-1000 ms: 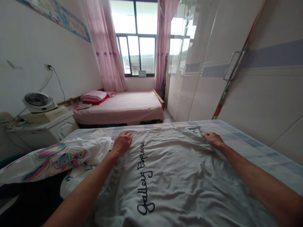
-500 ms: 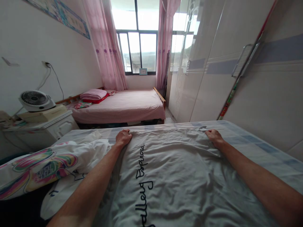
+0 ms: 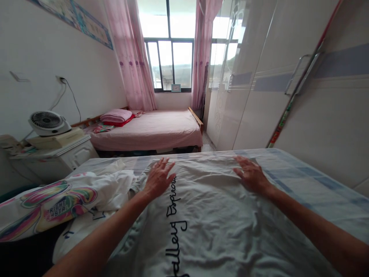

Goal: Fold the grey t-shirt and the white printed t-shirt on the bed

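A grey-green T-shirt (image 3: 213, 215) with black script lettering lies spread and wrinkled on the bed (image 3: 302, 173) before me. My left hand (image 3: 159, 176) is over its far left part, fingers spread, thumb beside the end of the lettering. Over the far right part is my right hand (image 3: 250, 174), also with fingers spread and nothing in its grasp. Both palms face down at the cloth; whether they press on it I cannot tell. The near end of the shirt runs out of view at the bottom.
White printed clothes (image 3: 72, 196) lie heaped at the left, touching the shirt's side. Behind them a fan (image 3: 47, 122) stands on a box on a white cabinet (image 3: 72, 154). A pink-covered bed (image 3: 161, 129) is beyond, and a glossy wardrobe (image 3: 259, 96) lines the right.
Both hands have let go of the shirt's far edge and opened. They have moved inward over the cloth, and the far corners now lie loose.
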Demonstrator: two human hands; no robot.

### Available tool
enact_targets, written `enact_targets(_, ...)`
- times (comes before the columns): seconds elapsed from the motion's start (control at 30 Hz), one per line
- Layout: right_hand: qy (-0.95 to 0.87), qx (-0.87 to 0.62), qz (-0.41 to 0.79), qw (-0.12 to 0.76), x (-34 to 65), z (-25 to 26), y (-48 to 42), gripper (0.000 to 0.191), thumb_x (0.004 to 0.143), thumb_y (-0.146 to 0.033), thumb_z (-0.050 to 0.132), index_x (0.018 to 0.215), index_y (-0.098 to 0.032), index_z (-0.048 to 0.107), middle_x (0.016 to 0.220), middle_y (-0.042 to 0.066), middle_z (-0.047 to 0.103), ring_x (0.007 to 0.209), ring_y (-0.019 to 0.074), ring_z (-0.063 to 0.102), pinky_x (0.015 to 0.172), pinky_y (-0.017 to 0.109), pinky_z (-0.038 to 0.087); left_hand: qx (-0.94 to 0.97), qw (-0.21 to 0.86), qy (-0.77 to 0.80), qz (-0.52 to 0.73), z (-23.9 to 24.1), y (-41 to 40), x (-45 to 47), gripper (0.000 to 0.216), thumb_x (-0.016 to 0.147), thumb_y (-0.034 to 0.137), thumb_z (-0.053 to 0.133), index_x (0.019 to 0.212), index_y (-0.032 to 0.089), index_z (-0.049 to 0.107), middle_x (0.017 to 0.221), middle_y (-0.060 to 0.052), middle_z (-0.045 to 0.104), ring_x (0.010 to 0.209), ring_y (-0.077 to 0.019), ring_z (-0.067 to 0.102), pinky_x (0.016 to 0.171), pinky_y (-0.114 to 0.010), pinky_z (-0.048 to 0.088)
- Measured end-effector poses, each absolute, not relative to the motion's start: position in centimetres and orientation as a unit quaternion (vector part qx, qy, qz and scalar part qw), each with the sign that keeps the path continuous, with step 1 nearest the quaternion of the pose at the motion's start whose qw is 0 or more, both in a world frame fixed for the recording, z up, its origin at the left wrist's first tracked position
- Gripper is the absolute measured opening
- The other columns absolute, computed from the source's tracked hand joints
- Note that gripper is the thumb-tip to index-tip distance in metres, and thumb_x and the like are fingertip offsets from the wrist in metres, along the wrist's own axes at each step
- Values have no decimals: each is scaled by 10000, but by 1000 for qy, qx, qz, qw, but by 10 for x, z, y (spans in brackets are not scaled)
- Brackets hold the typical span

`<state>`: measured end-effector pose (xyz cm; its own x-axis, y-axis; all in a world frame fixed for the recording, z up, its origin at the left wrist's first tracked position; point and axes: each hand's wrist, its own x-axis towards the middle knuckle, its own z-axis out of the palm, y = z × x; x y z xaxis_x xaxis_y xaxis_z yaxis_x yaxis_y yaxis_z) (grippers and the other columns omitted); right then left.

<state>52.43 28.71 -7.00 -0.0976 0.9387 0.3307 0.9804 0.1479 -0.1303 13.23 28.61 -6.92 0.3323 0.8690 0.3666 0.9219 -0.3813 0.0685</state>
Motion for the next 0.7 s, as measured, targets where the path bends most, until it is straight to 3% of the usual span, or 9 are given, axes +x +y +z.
enact_targets(0.07, -780, -613, -32, 118, 523, -81, 271, 521, 913, -477, 319, 1380, -269, 422, 1481, 45, 362, 1367, 233, 293, 1108, 471, 197, -851, 34, -504, -141, -76, 264, 131, 497, 912, 466, 401, 1376, 292, 434, 1505, -60, 323, 1401, -276, 224, 1119, -483, 205)
enact_targets(0.2, -672, -739, -21, 36, 555, -84, 261, 453, 916, -389, 334, 1292, -225, 527, 1449, 95, 405, 1351, 286, 314, 1075, 553, 203, -839, -33, -536, -88, -79, 241, 124, 495, 915, 469, 396, 1363, 269, 460, 1479, -85, 367, 1379, -289, 281, 1104, -493, 239)
enact_targets(0.27, -629, -774, -45, 53, 573, -75, 256, 422, 899, -342, 362, 1249, -208, 558, 1426, 116, 431, 1335, 296, 335, 1049, 551, 254, -837, -31, -537, -105, -72, 230, 126, 443, 903, 410, 444, 1299, 233, 534, 1436, -113, 428, 1348, -295, 341, 1089, -487, 279)
enact_targets(0.37, -644, -750, -53, 138, 584, -59, 231, 402, 862, -326, 409, 1195, -181, 582, 1349, 129, 506, 1251, 267, 440, 1014, 450, 352, -876, -57, -452, -156, -55, 192, 139, 343, 897, 346, 475, 1188, 222, 608, 1312, -108, 548, 1227, -246, 488, 1033, -407, 378)
enact_targets(0.47, -702, -685, 45, 189, 577, -47, 182, 322, 836, -390, 462, 1025, -211, 651, 1150, 80, 629, 1047, 230, 573, 928, 351, 430, -936, -132, -291, -148, -42, 137, 154, 357, 855, 433, 554, 1174, 278, 594, 1234, -56, 585, 1092, -198, 559, 937, -318, 442)
enact_targets(0.57, -737, -626, 189, 172, 565, -39, 122, 306, 801, -488, 535, 938, -249, 667, 1061, 39, 648, 948, 221, 589, 872, 338, 457, -963, -141, -203, -106, -41, 92, 160, 483, 728, 529, 673, 1130, 276, 590, 1117, -46, 615, 959, -203, 577, 853, -316, 453)
enact_targets(0.7, -756, -579, 275, 131, 554, -38, 58, 325, 707, -461, 666, 978, -282, 666, 1113, 47, 620, 1020, 254, 562, 922, 368, 442, -964, -108, -217, -110, -50, 70, 156, 109, 882, 281, 521, 870, 220, 611, 838, -25, 630, 760, -151, 558, 725, -267, 425)
